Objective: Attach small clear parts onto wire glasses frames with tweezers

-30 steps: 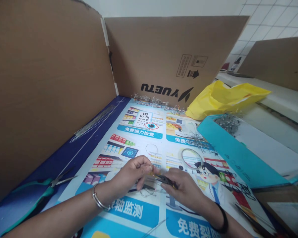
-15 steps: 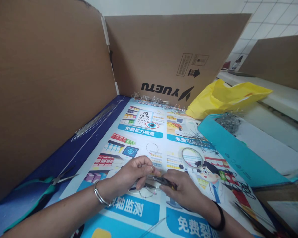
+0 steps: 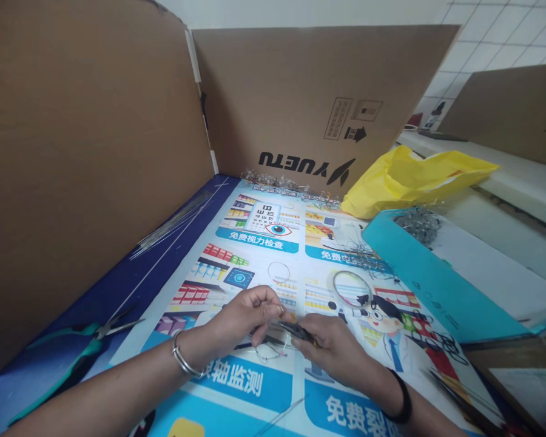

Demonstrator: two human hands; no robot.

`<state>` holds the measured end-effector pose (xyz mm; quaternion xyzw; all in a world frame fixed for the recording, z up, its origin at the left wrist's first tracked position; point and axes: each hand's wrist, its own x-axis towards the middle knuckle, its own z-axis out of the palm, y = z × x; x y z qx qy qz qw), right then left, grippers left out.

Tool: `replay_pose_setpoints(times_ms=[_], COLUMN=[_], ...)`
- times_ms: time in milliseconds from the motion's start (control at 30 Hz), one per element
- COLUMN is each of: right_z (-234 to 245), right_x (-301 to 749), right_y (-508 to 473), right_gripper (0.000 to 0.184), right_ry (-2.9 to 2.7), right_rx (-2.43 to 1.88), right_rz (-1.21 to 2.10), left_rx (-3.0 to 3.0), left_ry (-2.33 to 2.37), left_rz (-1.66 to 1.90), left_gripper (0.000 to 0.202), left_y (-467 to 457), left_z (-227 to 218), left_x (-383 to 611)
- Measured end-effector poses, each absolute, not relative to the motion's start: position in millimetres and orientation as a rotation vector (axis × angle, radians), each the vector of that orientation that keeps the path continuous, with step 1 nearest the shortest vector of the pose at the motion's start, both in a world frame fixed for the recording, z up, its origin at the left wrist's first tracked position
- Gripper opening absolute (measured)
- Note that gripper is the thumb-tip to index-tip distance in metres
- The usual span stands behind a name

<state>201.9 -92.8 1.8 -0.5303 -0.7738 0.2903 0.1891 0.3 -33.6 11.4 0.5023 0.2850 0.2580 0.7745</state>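
Observation:
My left hand [image 3: 243,318], with a silver bangle on the wrist, pinches a thin bent wire piece [image 3: 268,353] at its fingertips. My right hand [image 3: 334,349], a black band on its wrist, is closed on small dark pliers [image 3: 298,331] whose tip meets the wire beside the left fingers. Both hands hover just above a printed poster [image 3: 264,243] that covers the table. A small wire ring [image 3: 278,272] lies on the poster just beyond my hands.
Cardboard walls [image 3: 86,152] stand at the left and back. Green-handled pliers [image 3: 79,349] lie at the left, straight wires [image 3: 173,221] farther back. A yellow bag [image 3: 414,179], a teal tray edge [image 3: 418,267] and tangled wire bits [image 3: 418,223] sit at the right.
Both hands stay in place; the fingers and pliers tip shift only slightly on the wire.

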Motion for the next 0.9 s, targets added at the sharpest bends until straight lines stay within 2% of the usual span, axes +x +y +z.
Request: replay_pose_setpoints(times_ms=[200,467,900], right_z=[5.1,2.3,4.5], right_x=[201.2,201.2,204.7], right_y=[-91.6,-91.8,-93.1], right_gripper=[0.027,0.032,0.026], right_ry=[-2.038,-1.999,-2.001], right_rx=[-1.502,-1.537,-1.5], right_rz=[0.983,0.958,1.062], left_rx=[1.176,1.108,1.134], left_ry=[0.696,0.664,0.734], left_rz=[0.597,0.561,0.578], left_gripper=[0.021,0.028,0.024], left_y=[-30.8,-31.9,-32.2], left_z=[10.2,9.3,13.5], left_x=[-0.4,0.5,0.5])
